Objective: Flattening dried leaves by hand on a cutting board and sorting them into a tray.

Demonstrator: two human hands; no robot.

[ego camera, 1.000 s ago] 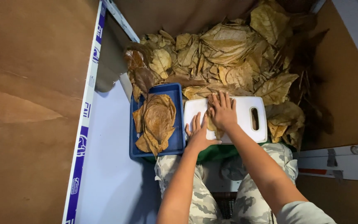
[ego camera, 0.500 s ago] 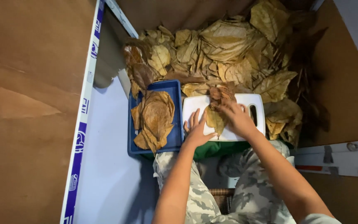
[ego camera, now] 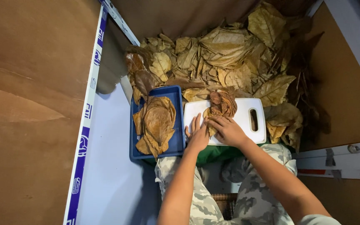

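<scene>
Brown dried leaf (ego camera: 221,105) now lies higher on the white cutting board (ego camera: 240,112) than half a second ago, when it sat lower under the right hand; a second ago the right hand lay spread flat on the bare board. Right hand (ego camera: 228,130) now rests palm down at the leaf's lower edge, fingers curled onto it and pinning it to the board. Left hand (ego camera: 198,135) lies flat just beside, fingers spread narrow, touching the board's lower left corner and the leaf's edge; it grips nothing. Both forearms reach up from the bottom of the view, over camouflage-patterned trousers (ego camera: 246,183).

Board has a slot handle at its right end. Touching its left side sits a blue rectangular tray (ego camera: 176,143) holding a stack of flattened brown leaves (ego camera: 156,125). Beyond both, a loose heap of dried leaves (ego camera: 226,58) fills the far corner. Left of the tray, a white strip with blue printed blocks (ego camera: 86,133) runs along a brown wooden panel (ego camera: 30,104).
</scene>
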